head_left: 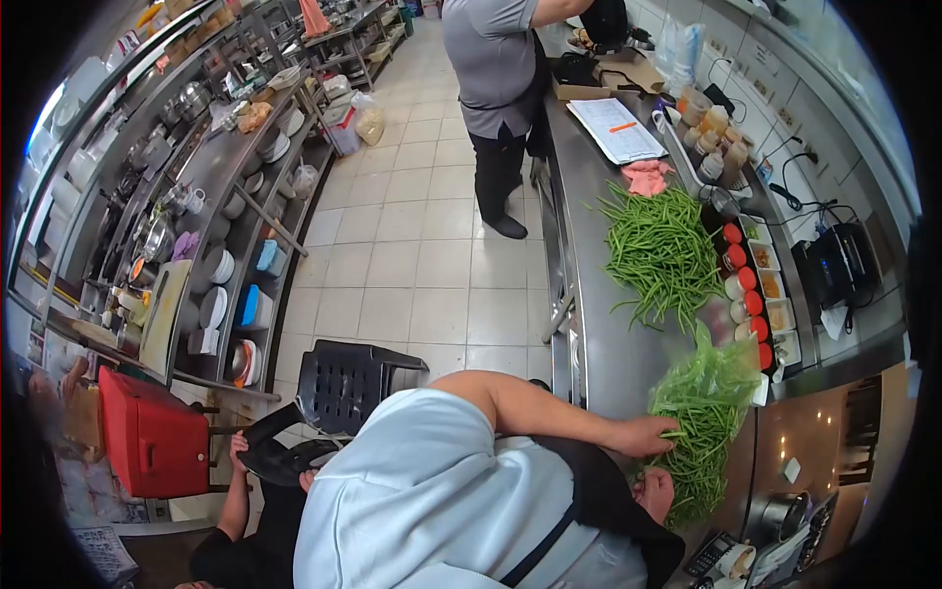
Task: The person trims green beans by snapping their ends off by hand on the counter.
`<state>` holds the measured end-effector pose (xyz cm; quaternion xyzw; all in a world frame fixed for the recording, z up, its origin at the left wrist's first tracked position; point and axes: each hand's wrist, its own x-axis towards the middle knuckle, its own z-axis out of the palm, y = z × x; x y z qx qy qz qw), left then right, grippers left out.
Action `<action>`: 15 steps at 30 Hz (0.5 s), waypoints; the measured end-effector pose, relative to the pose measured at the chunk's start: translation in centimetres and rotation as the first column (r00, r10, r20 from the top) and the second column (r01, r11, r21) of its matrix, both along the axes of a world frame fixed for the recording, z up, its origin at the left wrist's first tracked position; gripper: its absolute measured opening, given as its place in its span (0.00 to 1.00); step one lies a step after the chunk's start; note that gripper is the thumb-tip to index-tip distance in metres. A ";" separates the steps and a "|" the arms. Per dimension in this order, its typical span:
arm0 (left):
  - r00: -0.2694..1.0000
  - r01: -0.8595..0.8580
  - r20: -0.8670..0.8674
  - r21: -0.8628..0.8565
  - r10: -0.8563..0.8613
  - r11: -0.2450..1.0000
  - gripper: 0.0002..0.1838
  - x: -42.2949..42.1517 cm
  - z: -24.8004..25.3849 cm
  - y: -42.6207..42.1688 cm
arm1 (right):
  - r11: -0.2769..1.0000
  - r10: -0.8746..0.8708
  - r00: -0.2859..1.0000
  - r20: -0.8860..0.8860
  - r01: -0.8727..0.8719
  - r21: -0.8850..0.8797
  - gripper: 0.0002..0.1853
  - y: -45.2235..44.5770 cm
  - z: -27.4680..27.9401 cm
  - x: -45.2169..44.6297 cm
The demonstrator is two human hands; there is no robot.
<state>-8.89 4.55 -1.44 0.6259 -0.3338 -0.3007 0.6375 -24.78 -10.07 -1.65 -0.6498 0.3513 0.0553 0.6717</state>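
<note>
A pile of green beans (pixel 699 447) lies on the steel counter in front of me, partly under a translucent green plastic bag (pixel 702 378). My left hand (pixel 643 436) reaches over the near side of this pile, its fingertips closed together on green beans. Close to the counter's near edge, my right hand (pixel 654 493) is curled with thumb and fingers together beside the beans. What it holds, if anything, is too small to make out. Farther along the counter a second, larger heap of green beans (pixel 662 245) is spread out.
Red-lidded jars (pixel 743 280) and small food trays (pixel 773 285) line the counter's back. A clipboard (pixel 616 130) and pink cloth (pixel 647 178) lie farther off. One person in grey (pixel 496 64) stands there; another in black (pixel 265 530) is behind me, near a black chair (pixel 348 386).
</note>
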 end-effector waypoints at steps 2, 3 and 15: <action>0.996 -0.043 0.075 -0.009 0.043 0.999 0.16 -0.3 0.4 0.6 | 0.999 -0.018 0.999 -0.029 0.016 -0.044 0.04 0.7 0.8 0.1; 0.990 -0.066 0.126 -0.029 0.069 0.997 0.16 -0.2 0.3 0.6 | 0.998 -0.009 1.000 -0.026 0.008 -0.060 0.03 1.2 1.4 0.6; 0.990 -0.027 0.139 -0.077 0.037 0.997 0.14 -2.0 2.3 1.5 | 0.992 -0.065 0.995 0.073 0.073 -0.102 0.03 0.1 -1.1 -1.4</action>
